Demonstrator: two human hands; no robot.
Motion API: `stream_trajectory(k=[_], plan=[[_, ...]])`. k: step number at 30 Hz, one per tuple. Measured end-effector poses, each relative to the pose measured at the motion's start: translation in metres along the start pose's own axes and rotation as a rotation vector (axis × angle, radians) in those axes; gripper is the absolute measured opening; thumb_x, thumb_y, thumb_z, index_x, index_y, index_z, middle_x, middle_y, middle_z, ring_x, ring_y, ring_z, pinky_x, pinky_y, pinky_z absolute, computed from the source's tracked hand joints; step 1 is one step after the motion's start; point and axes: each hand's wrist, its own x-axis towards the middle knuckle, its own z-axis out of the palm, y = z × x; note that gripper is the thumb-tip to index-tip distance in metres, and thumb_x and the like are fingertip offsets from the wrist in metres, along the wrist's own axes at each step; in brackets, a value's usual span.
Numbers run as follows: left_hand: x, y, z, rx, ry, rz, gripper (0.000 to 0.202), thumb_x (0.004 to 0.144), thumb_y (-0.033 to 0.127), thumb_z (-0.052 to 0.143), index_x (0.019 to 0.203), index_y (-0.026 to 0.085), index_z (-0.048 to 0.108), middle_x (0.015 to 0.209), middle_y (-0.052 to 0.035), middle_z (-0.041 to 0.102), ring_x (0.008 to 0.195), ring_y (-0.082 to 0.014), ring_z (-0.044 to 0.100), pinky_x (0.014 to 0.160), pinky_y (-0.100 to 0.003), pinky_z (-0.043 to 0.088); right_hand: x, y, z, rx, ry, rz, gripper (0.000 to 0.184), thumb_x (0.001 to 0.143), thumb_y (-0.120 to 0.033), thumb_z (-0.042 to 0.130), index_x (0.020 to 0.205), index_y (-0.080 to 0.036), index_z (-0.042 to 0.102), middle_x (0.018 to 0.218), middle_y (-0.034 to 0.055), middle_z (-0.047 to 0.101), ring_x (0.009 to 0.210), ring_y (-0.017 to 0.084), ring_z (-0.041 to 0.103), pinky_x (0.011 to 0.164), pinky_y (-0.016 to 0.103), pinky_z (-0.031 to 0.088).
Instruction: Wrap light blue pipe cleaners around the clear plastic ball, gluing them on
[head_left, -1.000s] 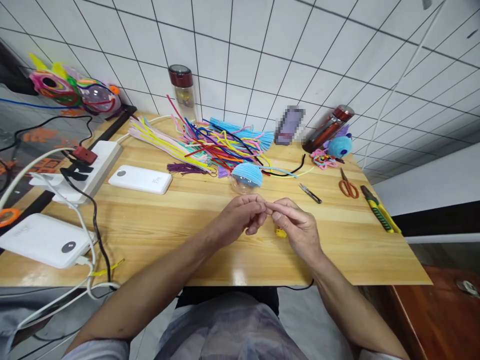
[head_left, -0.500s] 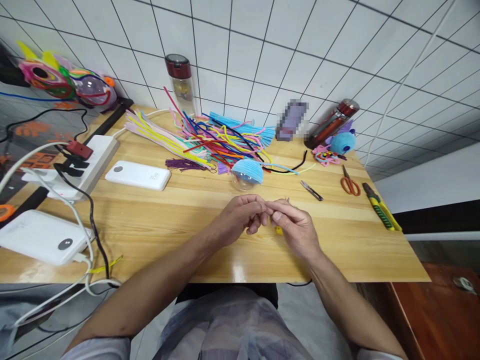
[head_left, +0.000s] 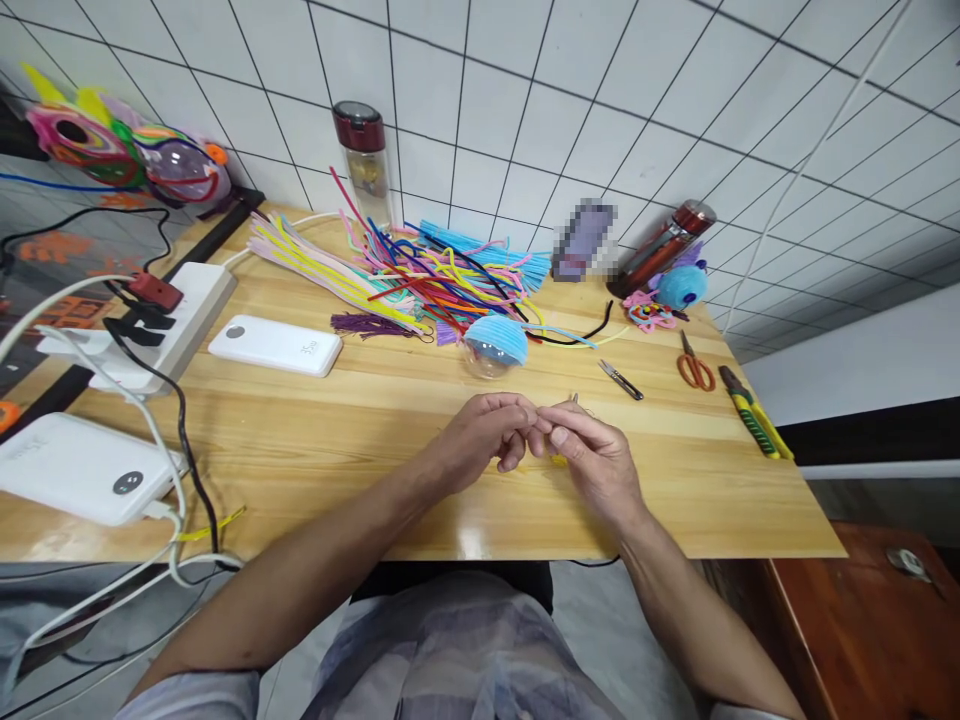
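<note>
Hold left hand and right hand steady, pinched narrow, near side of blue-topped ball; cannot tell on what.

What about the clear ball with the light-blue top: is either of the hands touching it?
No, bare table shows between the ball and both the left hand and the right hand.

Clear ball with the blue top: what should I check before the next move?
1. Clear ball resting on the table, apart from both hands: ok.
2. Left hand and right hand apart: not ok, they meet at the fingertips.
3. Anything pinched between them: cannot tell, fingers hide it.
4. Fuzzy sticks behind the ball sorted: not ok, many colours lie jumbled.
5. Scissors away from the hands: ok, off to the right.
</note>
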Motion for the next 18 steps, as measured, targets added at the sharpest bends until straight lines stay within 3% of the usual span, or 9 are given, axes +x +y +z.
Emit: stream_trajectory(k=[8,12,18], plan=[[0.0007,-0.0039,-0.0056,0.123,0.048,0.010,0.018,0.069,0.034,0.067,0.070,0.015,0.067,0.058,0.0011,0.066,0.038,-0.0044,0.042,0.040,-0.020,0.030,-0.0005,-0.0022,0.0024,-0.113,-0.005,-0.033,0.018,0.096,-0.043,0.081,0.113,-0.039,0.088,0.097,0.0050,0.080,0.094,0.022,0.073,0.086,0.041,0.060],[0.0007,-0.0047,-0.0059,0.147,0.042,0.023,0.019,0.071,0.035,0.066,0.073,0.015,0.068,0.058,0.0023,0.065,0.039,-0.0045,0.043,0.041,-0.020,0.030,-0.0003,0.0011,0.0020,-0.012,0.005,0.043,0.021,0.093,-0.047,0.084,0.111,-0.038,0.089,0.097,0.0045,0.079,0.092,0.021,0.071,0.088,0.040,0.058],[0.0007,-0.0050,-0.0084,0.157,0.065,0.035,0.025,0.075,0.039,0.065,0.080,0.015,0.070,0.064,0.0011,0.068,0.042,-0.0053,0.046,0.042,-0.020,0.034,-0.0019,0.0061,0.0004,0.137,0.059,0.195,0.034,0.083,-0.056,0.090,0.108,-0.032,0.089,0.093,0.0038,0.074,0.070,0.015,0.056,0.068,0.033,0.050]])
